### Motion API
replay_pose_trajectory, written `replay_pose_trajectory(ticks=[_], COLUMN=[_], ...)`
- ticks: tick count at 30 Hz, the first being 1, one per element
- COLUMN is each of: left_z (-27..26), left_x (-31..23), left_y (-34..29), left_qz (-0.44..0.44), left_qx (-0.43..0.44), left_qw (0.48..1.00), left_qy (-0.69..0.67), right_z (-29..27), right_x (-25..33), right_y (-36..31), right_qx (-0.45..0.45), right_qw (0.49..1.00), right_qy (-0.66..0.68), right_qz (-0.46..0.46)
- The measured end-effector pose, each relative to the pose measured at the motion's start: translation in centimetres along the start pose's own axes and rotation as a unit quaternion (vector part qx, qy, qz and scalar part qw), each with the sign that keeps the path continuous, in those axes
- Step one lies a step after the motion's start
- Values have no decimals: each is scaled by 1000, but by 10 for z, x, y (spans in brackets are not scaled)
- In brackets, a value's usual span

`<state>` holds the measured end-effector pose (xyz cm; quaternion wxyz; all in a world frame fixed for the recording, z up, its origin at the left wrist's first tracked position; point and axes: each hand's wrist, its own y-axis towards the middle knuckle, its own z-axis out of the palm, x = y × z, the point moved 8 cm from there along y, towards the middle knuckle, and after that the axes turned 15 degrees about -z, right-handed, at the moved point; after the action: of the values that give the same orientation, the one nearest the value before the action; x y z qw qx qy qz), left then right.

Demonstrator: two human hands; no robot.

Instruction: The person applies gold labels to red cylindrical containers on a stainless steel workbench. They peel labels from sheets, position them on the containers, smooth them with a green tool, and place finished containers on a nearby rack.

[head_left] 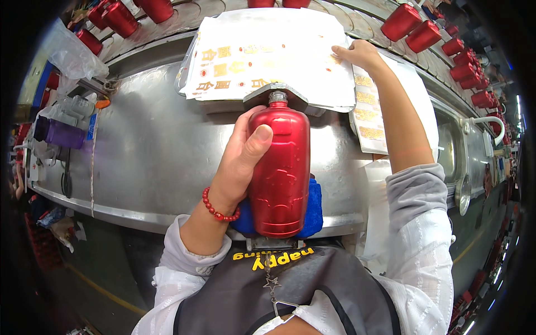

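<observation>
A glossy red bottle with raised patterns lies along a blue cloth pad, its clear threaded neck in the notch of a dark metal rest. My left hand is wrapped round its left side, the thumb on top. Beyond the rest lies a stack of white sheets with rows of gold and red printed decals. At the right side of the top sheet is my right hand, fingertips pinched together against the paper. What is between those fingertips is too small to make out.
Another stack of gold-printed sheets lies to the right, with a metal sink beyond. Red bottles stand on a conveyor along the back. A purple cup, clear plastic bag and upright strip are at the left.
</observation>
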<state>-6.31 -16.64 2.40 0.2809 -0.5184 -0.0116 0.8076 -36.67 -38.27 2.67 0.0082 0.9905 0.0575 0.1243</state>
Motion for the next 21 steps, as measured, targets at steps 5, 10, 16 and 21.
replay_pose_trajectory(ticks=[5,10,16,21], left_z=[2,-6,-27,37], left_x=[0,1,-67,-141], left_y=[0,-4,-29,11], left_qz=[-11,6,212,314], left_qx=[4,0,-150,-157], left_qw=[1000,1000,941,810], left_qy=[-8,-14,218,470], right_z=[-6,-25,-68,-106], right_x=[-2,40,68,124], right_y=[8,-22,-53,-88], right_qx=[-62,-243,-243,-161], right_qw=[990,934,916,891], right_qy=[-110,-132,81,170], right_qz=[-70,-226,-309,-390])
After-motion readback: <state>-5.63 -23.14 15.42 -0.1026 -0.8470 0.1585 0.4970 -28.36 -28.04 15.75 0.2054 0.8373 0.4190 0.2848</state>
